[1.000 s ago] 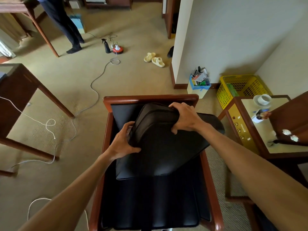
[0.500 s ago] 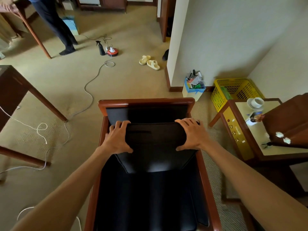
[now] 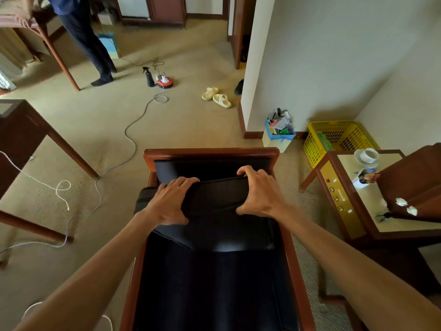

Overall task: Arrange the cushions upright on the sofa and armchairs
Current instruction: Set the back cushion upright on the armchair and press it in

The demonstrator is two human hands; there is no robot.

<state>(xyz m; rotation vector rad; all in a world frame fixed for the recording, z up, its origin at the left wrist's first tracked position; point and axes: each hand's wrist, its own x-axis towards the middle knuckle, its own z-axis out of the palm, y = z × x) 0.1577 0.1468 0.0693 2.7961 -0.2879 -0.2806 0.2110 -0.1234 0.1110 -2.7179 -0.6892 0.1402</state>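
Observation:
A black leather cushion (image 3: 214,225) stands against the backrest of a wooden-framed armchair (image 3: 211,152) with a black seat. The cushion leans slightly and its left corner pokes past the chair's left arm. My left hand (image 3: 170,201) grips the cushion's upper left part, fingers over the top edge and thumb on the front face. My right hand (image 3: 260,193) grips the upper right part the same way, fingers curled over the top.
A side table (image 3: 358,225) with a cup and saucer (image 3: 366,156) stands right of the chair, a yellow basket (image 3: 338,137) behind it. A dark table (image 3: 28,130) is at left. Cables, slippers (image 3: 217,97) and a spray bottle (image 3: 149,76) lie on the carpet. A person (image 3: 88,39) stands far left.
The cushion went from lying tilted across the seat to standing against the backrest. Both hands shifted onto its top edge and pushed it back, and its left corner now sticks out past the arm.

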